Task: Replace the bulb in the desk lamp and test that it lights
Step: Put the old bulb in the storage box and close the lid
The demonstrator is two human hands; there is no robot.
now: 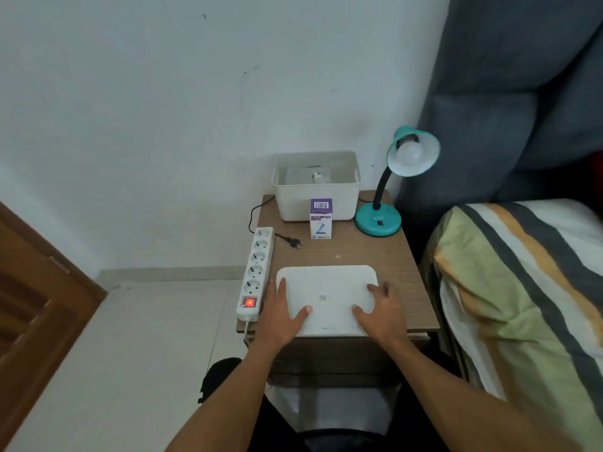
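A teal desk lamp (378,220) stands at the table's back right, its shade tilted toward me with a white bulb (411,152) screwed in and unlit. Its black plug (295,243) lies loose on the table beside the power strip (257,265). A purple and white bulb box (321,220) stands upright in front of an open white bin (316,200), and another bulb (318,178) lies inside the bin. A flat white lid (326,288) rests on the table's near part. My left hand (280,318) grips its left edge and my right hand (381,314) its right edge, thumbs on top.
The small wooden table (359,252) stands against a white wall. The power strip lies along its left edge with its red switch (249,302) glowing. A bed with a striped cover (522,272) presses against the right side. A brown door (32,305) is at the left.
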